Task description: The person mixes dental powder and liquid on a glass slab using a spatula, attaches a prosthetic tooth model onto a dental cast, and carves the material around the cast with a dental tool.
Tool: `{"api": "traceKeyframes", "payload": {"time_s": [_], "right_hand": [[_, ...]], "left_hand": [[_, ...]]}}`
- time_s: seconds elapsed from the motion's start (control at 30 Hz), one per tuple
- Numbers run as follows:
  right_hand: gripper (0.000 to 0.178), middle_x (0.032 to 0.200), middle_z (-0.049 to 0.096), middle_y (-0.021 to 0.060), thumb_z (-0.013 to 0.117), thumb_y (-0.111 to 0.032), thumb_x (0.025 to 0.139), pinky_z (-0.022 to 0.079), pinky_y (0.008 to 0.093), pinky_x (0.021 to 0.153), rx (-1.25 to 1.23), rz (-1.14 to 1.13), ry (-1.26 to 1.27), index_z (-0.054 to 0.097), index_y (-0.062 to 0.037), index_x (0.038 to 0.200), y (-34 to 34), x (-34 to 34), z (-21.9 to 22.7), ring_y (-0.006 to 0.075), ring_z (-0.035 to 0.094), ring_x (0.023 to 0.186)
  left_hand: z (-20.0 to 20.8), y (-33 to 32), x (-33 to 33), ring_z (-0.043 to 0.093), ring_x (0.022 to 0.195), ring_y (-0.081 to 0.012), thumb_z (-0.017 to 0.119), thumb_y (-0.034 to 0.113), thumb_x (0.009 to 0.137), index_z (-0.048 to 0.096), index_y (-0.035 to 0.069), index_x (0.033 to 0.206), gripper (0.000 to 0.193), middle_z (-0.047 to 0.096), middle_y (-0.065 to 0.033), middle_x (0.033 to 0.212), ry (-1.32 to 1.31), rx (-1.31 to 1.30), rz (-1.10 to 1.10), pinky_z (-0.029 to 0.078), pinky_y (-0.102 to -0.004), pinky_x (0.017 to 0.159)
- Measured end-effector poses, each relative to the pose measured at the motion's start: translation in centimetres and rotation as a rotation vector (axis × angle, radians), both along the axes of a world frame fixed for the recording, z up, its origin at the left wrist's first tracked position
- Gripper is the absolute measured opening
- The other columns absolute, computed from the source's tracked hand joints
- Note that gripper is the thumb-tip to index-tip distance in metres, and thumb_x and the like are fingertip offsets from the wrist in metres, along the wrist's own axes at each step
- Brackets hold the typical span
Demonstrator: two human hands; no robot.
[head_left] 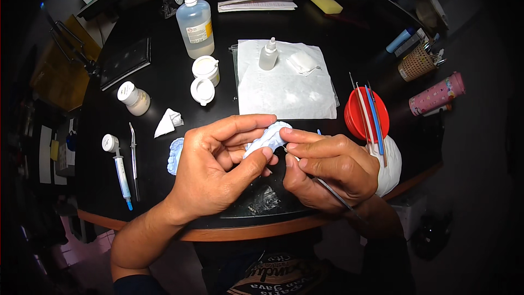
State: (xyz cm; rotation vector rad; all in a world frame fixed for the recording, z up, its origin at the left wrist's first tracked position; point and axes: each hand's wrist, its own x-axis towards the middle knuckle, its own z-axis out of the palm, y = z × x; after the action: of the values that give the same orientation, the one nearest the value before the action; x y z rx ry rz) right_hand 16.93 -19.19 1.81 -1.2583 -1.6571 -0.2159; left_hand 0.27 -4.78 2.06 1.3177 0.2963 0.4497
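Observation:
My left hand [210, 161] is closed around a pale blue dental cast [266, 139], its fingers behind and its thumb along the near side. My right hand [338, 169] pinches a thin metal dental instrument [335, 193] whose shaft slopes down to the right. The tip meets or nearly meets the cast's right end, where my fingers partly hide it. One right fingertip also rests against the cast. Partly covered by my left hand, a second blue dental cast [175, 155] lies on the black table [164, 186].
A white paper sheet [256, 98] bears a small dropper bottle [268, 54]. Left stand a large bottle [195, 27], an opened white jar [206, 68], a syringe [121, 177] and tweezers [134, 153]. Several slim tools lie across a red bowl [355, 112] at right, beside white cloth [390, 169].

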Motion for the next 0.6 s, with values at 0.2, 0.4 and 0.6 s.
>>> {"api": "traceKeyframes", "payload": {"time_s": [0.2, 0.4, 0.6], "right_hand": [[0.028, 0.1, 0.074, 0.0227, 0.084, 0.012, 0.085, 0.07, 0.0431, 0.094, -0.029, 0.009, 0.028, 0.063, 0.0034, 0.101, -0.13, -0.02, -0.11, 0.0376, 0.081, 0.106], [0.029, 0.1, 0.074, 0.0228, 0.084, 0.014, 0.084, 0.07, 0.0429, 0.095, -0.028, 0.041, 0.04, 0.063, 0.0036, 0.102, -0.01, 0.17, -0.02, 0.0378, 0.081, 0.107], [0.029, 0.099, 0.075, 0.0228, 0.084, 0.014, 0.084, 0.07, 0.0433, 0.095, -0.026, 0.035, 0.047, 0.064, 0.0034, 0.101, 0.07, 0.02, 0.12, 0.0383, 0.081, 0.106]], "left_hand": [[-0.23, -0.2, -0.01, 0.079, 0.101, -0.0178, 0.068, -0.008, 0.102, 0.061, -0.012, 0.144, 0.043, 0.077, -0.0227, 0.125, -0.01, -0.011, 0.017, 0.066, -0.0268, 0.083], [-0.46, -0.06, 0.03, 0.078, 0.105, -0.0189, 0.071, -0.006, 0.101, 0.062, -0.013, 0.142, 0.042, 0.075, -0.0229, 0.123, -0.046, -0.021, 0.013, 0.069, -0.0283, 0.088], [-0.53, -0.26, 0.12, 0.078, 0.105, -0.0191, 0.07, -0.006, 0.101, 0.062, -0.013, 0.142, 0.042, 0.075, -0.0228, 0.123, -0.068, -0.041, 0.018, 0.069, -0.0281, 0.087]]}}
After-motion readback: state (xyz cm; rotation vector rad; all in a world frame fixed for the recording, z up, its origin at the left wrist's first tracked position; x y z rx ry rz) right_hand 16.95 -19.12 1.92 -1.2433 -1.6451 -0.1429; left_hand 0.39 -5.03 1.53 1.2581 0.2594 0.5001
